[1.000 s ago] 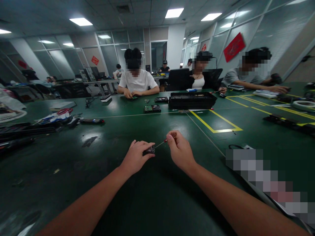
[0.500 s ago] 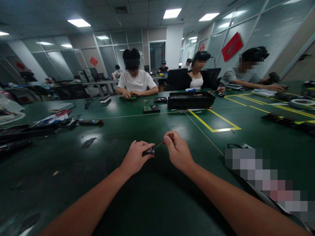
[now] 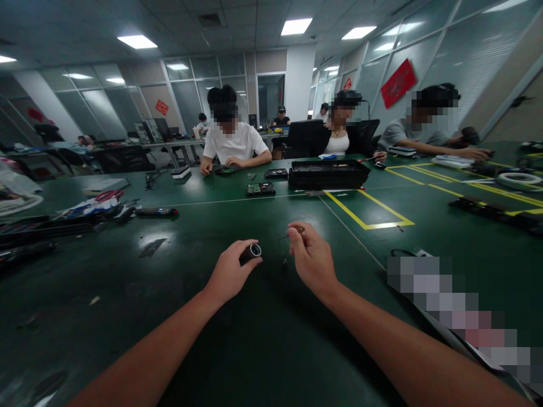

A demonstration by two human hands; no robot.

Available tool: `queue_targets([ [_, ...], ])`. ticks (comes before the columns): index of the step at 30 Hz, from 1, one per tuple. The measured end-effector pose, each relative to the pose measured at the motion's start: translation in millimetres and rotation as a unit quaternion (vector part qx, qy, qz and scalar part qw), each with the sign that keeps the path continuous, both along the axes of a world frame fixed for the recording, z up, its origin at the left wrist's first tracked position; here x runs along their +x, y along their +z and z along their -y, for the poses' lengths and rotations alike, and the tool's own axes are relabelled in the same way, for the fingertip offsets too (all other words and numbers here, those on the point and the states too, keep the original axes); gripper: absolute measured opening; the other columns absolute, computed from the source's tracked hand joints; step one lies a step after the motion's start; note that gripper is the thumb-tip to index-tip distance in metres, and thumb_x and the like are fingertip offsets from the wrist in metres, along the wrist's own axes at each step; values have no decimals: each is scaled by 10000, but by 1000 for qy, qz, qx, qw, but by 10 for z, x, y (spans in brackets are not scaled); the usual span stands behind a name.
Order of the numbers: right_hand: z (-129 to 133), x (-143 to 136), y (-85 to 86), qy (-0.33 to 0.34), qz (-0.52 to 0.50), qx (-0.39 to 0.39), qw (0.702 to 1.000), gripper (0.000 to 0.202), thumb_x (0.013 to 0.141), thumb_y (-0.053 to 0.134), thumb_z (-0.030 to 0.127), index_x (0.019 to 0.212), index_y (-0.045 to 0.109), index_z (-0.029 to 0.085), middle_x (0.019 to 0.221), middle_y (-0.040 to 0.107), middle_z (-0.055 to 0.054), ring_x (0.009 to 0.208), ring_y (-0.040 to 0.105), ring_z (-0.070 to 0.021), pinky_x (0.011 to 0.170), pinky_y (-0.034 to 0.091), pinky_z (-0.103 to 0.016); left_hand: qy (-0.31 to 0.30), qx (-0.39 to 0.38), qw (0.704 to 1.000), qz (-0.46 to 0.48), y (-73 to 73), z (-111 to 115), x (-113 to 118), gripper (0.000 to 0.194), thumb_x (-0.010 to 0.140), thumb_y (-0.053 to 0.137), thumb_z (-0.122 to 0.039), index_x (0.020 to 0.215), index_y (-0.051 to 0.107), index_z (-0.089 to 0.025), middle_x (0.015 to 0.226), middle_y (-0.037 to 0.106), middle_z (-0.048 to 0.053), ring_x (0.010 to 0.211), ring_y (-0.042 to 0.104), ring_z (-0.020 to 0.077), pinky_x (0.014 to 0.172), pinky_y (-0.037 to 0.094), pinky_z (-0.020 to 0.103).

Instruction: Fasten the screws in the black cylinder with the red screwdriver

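Left hand (image 3: 231, 271) has its grip wrapped around a short black cylinder (image 3: 250, 252), held just above the green desk (image 3: 263, 339). Right hand (image 3: 311, 257) is pinched tight on a thin screwdriver (image 3: 292, 232), mostly hidden by the fingers. The two hands are near each other but apart, nothing between them except a tiny dark speck on the desk (can't tell what it is).

Around them: a black tray (image 3: 328, 172) and a small circuit board (image 3: 260, 189) farther up the desk, a pile of tools (image 3: 102, 204) off to the left, and yellow tape lines (image 3: 369, 212) to the right. Other people sit along the far edge.

The cylinder's long axis tilts up and to the right, open end toward the right hand. It's dark, with a shiny pale ring around the mouth.
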State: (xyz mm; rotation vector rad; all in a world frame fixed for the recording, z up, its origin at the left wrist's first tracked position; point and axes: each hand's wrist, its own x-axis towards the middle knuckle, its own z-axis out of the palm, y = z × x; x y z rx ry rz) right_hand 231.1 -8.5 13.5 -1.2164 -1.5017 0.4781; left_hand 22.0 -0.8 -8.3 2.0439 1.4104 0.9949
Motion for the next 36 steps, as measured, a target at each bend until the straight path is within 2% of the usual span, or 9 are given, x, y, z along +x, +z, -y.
queue_targets([
  [5,-59,19,-61,4,3,11,1000,298,969,504,370,1193,616,208,871,713,-48,794,693,-205,708,516,-331,22,-81,976,202,-10,-37,-19,477,961,494,-362,1414,449,-218,1256,601,92,1041,616,199,936,479,365],
  [8,-89,40,-65,-4,-6,21,1000,336,973,479,349,1255,593,205,891,723,-56,808,696,-210,732,519,-352,24,-117,961,249,47,-40,-16,407,937,491,-378,1301,488,-197,1083,612,70,891,608,176,784,488,314],
  [11,-79,56,-10,-41,11,24,999,303,950,543,428,1122,659,207,676,642,6,589,600,-174,585,463,-311,21,-124,983,130,175,7,28,325,881,600,-457,1061,583,-187,880,602,27,775,570,170,688,442,289],
  [13,-62,61,33,-70,33,54,996,264,906,618,456,971,677,207,635,581,24,552,534,-161,550,424,-301,3,-116,993,30,265,44,86,300,859,637,-473,944,617,-186,842,615,19,754,565,172,681,423,293],
  [17,-63,63,56,-96,69,134,984,218,851,699,402,802,615,206,808,602,-30,765,584,-203,694,477,-344,-59,-102,989,-90,347,26,251,186,866,631,-373,938,671,-207,920,673,26,823,609,192,709,437,306],
  [22,-106,74,-2,-96,73,135,984,212,832,719,362,770,577,216,1060,617,-108,1069,596,-279,923,478,-457,-102,-46,971,-213,251,-174,494,231,887,571,-284,1059,718,-236,1021,694,67,902,645,244,751,467,349],
  [26,-103,71,-18,-78,71,122,987,145,838,710,306,798,604,217,1114,626,-120,1119,592,-287,968,465,-483,-119,-36,959,-253,127,-312,667,324,895,585,-379,1170,691,-245,1025,702,103,868,668,289,693,489,366],
  [31,-76,39,5,-70,75,121,987,77,858,687,296,870,692,220,1053,636,-102,1052,600,-275,935,478,-469,-149,-10,952,-269,40,-410,788,383,870,631,-317,1231,628,-191,1143,682,139,995,666,314,800,518,379],
  [36,-50,23,18,-67,102,101,987,172,894,659,342,968,751,218,941,633,-82,929,597,-257,845,487,-423,-147,-19,954,-261,76,-446,685,235,884,594,-280,1071,668,-158,972,706,116,834,675,256,714,487,331],
])
